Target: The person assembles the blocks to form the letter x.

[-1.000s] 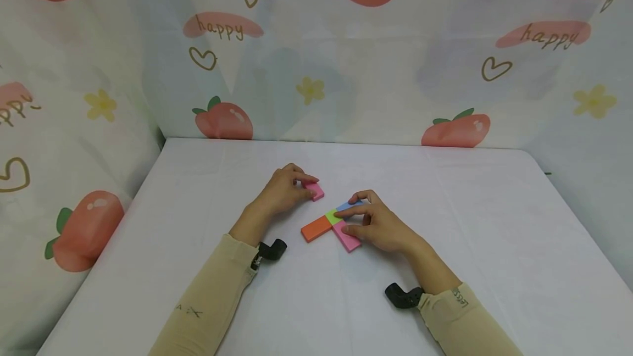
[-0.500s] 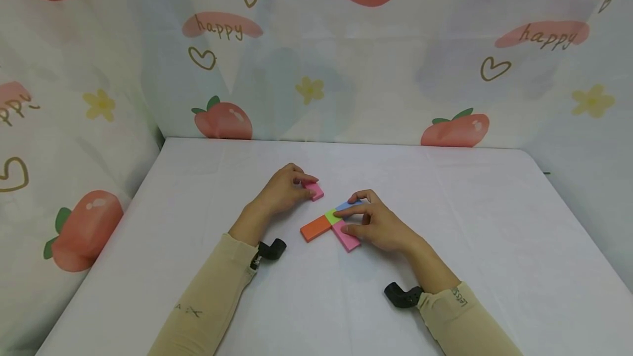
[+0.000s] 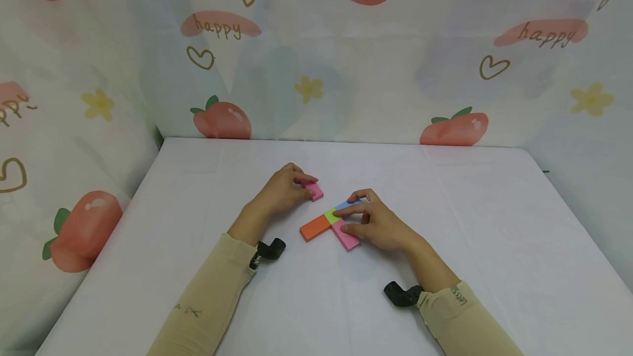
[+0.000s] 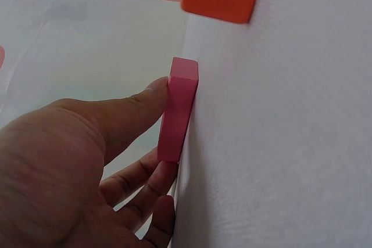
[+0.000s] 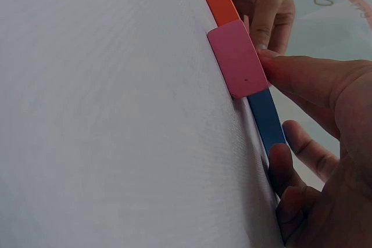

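Note:
My left hand [image 3: 283,191] pinches a small pink block [image 4: 179,111] between thumb and fingers, close over the white table. Nearer the front, several flat blocks lie joined in a T-like shape. An orange block [image 3: 315,228], a small green block [image 3: 329,216] and a blue block [image 3: 345,206] form a slanted row, and a second pink block [image 3: 346,237] runs forward from the green one. The right hand [image 3: 382,225] rests over this group. Its thumb touches the second pink block [image 5: 238,59], its index finger lies on the green, and another fingertip is at the blue block's [image 5: 267,121] far part.
A white cloth covers the table [image 3: 316,312], whose back edge meets a printed curtain [image 3: 376,76]. Another curtain side hangs along the left. Black wrist cameras [image 3: 272,249] sit at both cuffs, low over the table.
Both hands and the blocks keep their places. The whole head view has shifted only very slightly.

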Available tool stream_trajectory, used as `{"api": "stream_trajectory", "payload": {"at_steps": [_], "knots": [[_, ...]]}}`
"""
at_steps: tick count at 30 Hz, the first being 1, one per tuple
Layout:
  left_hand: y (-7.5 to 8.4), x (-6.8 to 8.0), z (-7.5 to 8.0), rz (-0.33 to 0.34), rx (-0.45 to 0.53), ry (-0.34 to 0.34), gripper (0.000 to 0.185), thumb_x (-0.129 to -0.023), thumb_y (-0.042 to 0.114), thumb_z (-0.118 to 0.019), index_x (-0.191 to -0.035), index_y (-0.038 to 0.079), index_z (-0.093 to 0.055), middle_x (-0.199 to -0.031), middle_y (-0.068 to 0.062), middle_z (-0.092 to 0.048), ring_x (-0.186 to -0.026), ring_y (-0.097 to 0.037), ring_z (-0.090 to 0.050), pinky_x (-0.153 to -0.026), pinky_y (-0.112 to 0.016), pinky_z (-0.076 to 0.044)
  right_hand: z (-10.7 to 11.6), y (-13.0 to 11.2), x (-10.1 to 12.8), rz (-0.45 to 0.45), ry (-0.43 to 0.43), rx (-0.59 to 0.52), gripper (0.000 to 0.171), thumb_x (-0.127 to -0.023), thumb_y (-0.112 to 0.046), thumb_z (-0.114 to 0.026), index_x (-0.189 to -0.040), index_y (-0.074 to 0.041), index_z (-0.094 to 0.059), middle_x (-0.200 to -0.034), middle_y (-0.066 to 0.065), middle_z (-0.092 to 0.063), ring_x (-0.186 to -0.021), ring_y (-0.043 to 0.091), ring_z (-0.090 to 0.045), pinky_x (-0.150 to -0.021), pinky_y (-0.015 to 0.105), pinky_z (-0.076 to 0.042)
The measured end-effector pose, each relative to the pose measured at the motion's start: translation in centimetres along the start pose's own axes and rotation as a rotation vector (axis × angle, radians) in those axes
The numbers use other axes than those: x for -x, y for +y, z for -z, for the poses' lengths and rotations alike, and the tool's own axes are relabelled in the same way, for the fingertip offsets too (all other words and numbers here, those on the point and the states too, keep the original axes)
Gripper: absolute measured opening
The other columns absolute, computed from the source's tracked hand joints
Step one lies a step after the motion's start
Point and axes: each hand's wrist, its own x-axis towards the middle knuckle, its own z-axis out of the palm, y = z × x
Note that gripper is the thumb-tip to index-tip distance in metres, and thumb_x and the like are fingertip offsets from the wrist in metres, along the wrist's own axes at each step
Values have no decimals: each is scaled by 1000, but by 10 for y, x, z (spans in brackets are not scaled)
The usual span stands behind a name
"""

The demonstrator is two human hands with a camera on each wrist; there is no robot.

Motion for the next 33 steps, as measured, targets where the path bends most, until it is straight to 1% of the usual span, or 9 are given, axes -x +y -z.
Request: {"api": "stream_trajectory", "payload": {"at_steps": [8,16,24,33], "knots": [[-1,-1,0,6,44,-11,30,-85,26,-75,-115,28,-73,-105,4,-52,-98,-15,-52,-85,-31,-43,1,0,0,7,3,4,29,-88,-28,-72,-116,-36,-70,-132,-3,-36,-78,20,-51,-69,28,-41],[-1,0,-2,7,47,-24,30,-84,26,-75,-114,29,-73,-104,5,-52,-96,-14,-51,-84,-30,-44,0,2,-1,30,4,-9,29,-87,-29,-73,-115,-35,-70,-133,-2,-36,-78,21,-50,-68,28,-41],[3,3,-2,9,50,-37,28,-84,28,-76,-112,30,-73,-103,6,-52,-96,-14,-51,-83,-30,-43,0,1,0,29,3,-14,29,-86,-29,-73,-115,-36,-71,-133,-2,-36,-78,21,-50,-68,28,-41],[5,2,-2,-29,19,-56,30,-83,28,-77,-113,29,-73,-102,5,-53,-96,-13,-52,-84,-30,-43,0,2,0,21,3,-11,29,-86,-30,-73,-115,-35,-70,-133,-3,-36,-77,20,-50,-69,28,-41]]}}
